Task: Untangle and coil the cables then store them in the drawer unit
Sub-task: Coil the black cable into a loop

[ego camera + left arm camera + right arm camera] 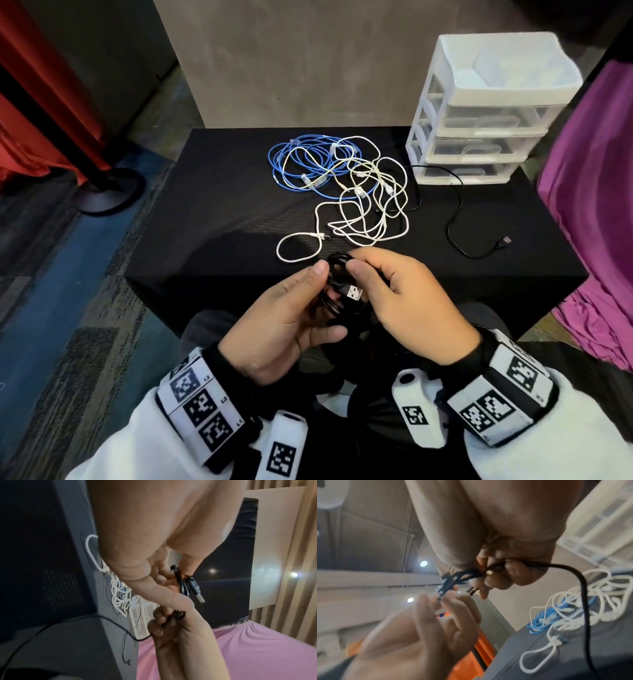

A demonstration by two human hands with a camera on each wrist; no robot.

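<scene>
Both hands hold a small coil of black cable (337, 284) just before the table's near edge. My left hand (291, 308) pinches the coil with thumb and fingers. My right hand (394, 291) grips the same coil from the right, and its silver USB plug (354, 293) sticks out between the thumbs. In the left wrist view the plug (199, 598) points down-right from the black cable (181, 582). On the black table (212, 212) lies a tangle of white cables (366, 205) over a blue cable (294, 161). The white drawer unit (479, 113) stands at the back right, its drawers closed.
A second black cable (459, 219) trails from the drawer unit's foot toward the table's right side, ending in a plug (506, 240). Purple cloth (592, 222) hangs at the right, a red curtain and a stand base (106, 192) at the left.
</scene>
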